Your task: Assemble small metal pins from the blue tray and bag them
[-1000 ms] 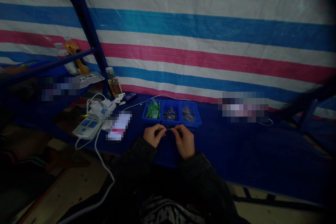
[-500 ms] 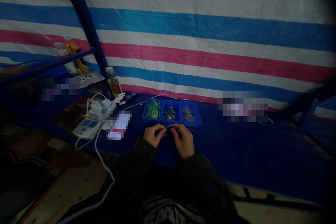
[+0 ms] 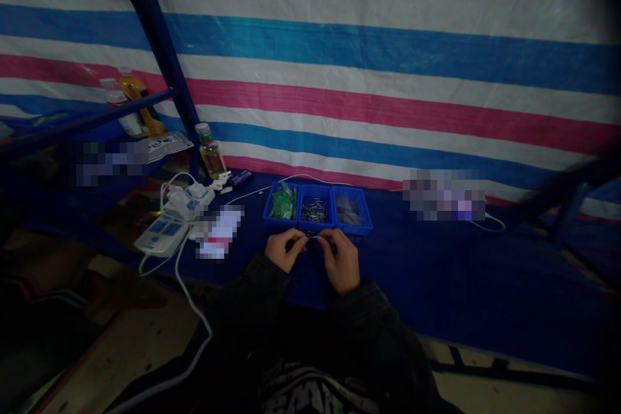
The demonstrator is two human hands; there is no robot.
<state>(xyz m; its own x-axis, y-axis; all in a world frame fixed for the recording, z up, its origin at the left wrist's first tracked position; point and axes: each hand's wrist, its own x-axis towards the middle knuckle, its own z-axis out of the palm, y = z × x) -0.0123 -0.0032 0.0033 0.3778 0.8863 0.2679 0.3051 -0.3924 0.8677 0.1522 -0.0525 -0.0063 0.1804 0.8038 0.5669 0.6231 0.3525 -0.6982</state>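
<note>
left hand [image 3: 286, 250] and right hand [image 3: 341, 262] together, pinching a small dark pin [image 3: 313, 237] between them
a steady pinch suits so small a piece; the blue parts tray [image 3: 316, 185] sits at 12 o'clock

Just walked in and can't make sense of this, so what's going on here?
A person's left hand and right hand are holding a small, thin dark piece between their fingertips, just in front of a blue three-compartment tray. The tray's left compartment holds green packets, the middle one a pile of small dark pieces, and the right one something too dim to make out. A white power strip lies off to the left.
</note>
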